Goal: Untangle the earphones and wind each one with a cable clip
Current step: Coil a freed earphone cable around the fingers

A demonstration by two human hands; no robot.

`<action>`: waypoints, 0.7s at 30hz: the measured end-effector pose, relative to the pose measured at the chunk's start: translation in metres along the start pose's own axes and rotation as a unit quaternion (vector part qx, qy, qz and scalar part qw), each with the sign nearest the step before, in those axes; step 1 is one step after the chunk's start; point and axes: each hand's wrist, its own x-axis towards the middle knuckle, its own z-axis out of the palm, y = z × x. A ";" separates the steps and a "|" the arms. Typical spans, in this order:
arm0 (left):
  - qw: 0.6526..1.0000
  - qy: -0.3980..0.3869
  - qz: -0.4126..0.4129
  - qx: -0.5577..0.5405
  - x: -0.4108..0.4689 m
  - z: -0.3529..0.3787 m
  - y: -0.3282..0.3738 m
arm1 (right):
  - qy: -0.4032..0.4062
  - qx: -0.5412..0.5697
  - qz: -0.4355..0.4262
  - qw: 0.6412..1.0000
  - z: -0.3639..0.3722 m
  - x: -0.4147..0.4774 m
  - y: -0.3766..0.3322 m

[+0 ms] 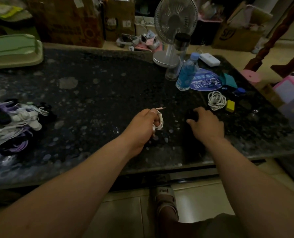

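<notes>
The left hand (142,125) grips a coiled white earphone (160,121). The right hand (206,125) is blurred over the table (100,93); its grasp cannot be told.

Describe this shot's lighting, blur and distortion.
Head view: dim and underexposed, so the dark countertop swallows detail; the right hand is motion-blurred; the left hand and its white earphone coil look sharper; pale glare sits near-left; wide-angle distortion bows the countertop's edges.

fan (175,19) | blue bottle (185,74) | green tray (14,50) | yellow block (230,105) | white box (209,60)
</notes>
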 end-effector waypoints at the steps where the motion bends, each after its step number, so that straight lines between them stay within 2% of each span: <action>1: 1.000 0.001 0.002 0.000 0.000 -0.003 0.001 | 0.001 -0.002 -0.014 1.000 0.000 0.002 -0.002; 5: 1.000 0.014 0.003 0.008 -0.004 -0.014 0.005 | 0.000 -0.044 -0.054 0.998 -0.005 0.003 -0.016; 10: 1.000 0.022 -0.004 0.016 -0.015 -0.032 0.006 | -0.039 -0.101 -0.075 0.991 0.002 -0.015 -0.035; 14: 0.999 0.036 0.002 0.015 -0.023 -0.047 0.005 | -0.035 -0.027 -0.056 0.997 -0.003 -0.018 -0.035; 16: 0.999 0.038 -0.003 0.023 -0.025 -0.055 0.005 | -0.036 0.012 -0.073 0.997 -0.001 -0.024 -0.039; 18: 0.999 0.043 -0.008 0.026 -0.028 -0.063 0.005 | -0.037 -0.013 -0.102 0.994 0.006 -0.032 -0.041; 21: 0.998 0.052 -0.004 0.020 -0.030 -0.071 0.007 | -0.046 -0.023 -0.071 0.996 0.002 -0.032 -0.039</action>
